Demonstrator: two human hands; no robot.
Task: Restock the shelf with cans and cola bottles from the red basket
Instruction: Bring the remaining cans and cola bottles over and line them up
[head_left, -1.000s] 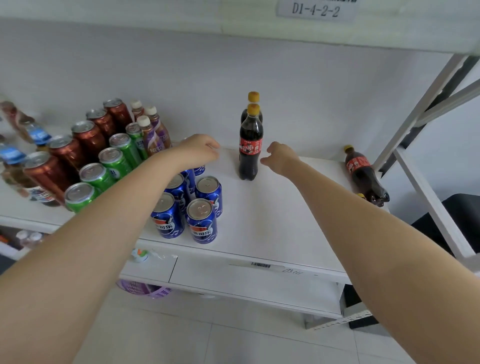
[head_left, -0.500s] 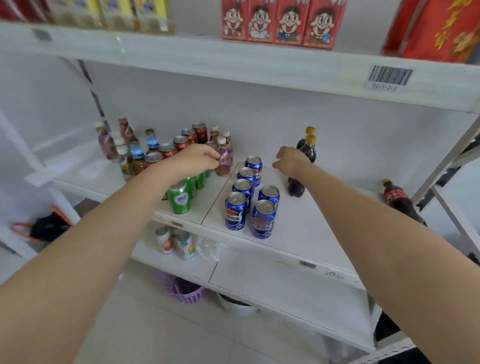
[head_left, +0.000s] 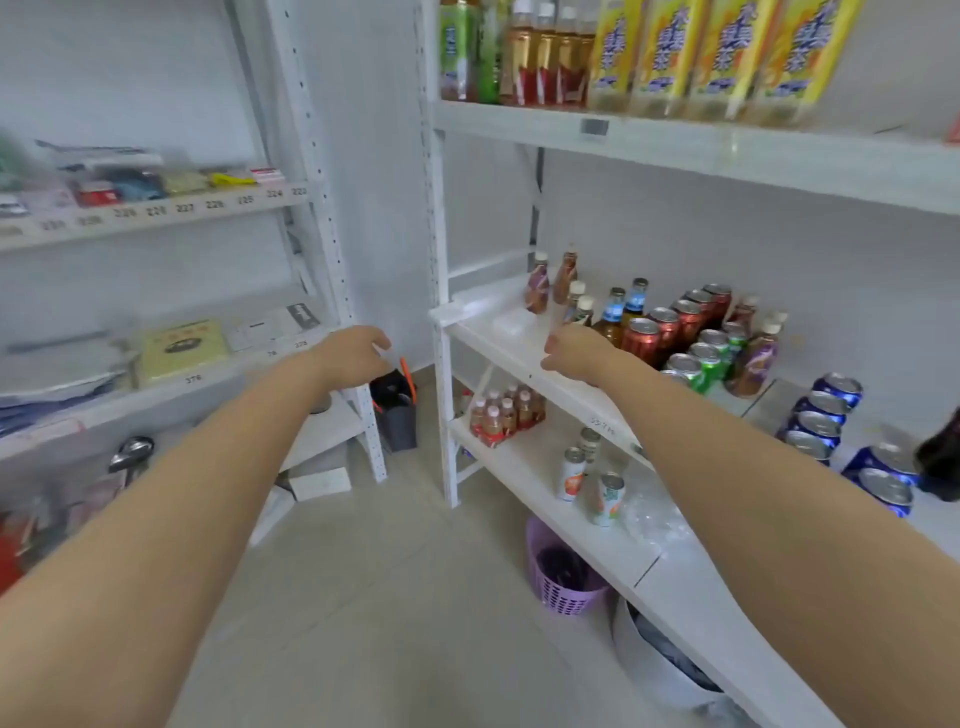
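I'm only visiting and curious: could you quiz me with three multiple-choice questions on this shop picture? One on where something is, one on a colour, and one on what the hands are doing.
1. Where does the purple basket stand?
A) on the top shelf
B) on the floor
C) in a hand

2. What colour are the cans at the far right of the drinks shelf?
A) yellow
B) white
C) blue

3. What do the left hand and the right hand hold?
A) nothing
B) a can each
C) one bottle between them

Answers:
1 B: it sits on the tiles, below the lower shelf board.
2 C: their sides are blue under silver tops.
3 A: the fingers of both hands are loosely curled around nothing.
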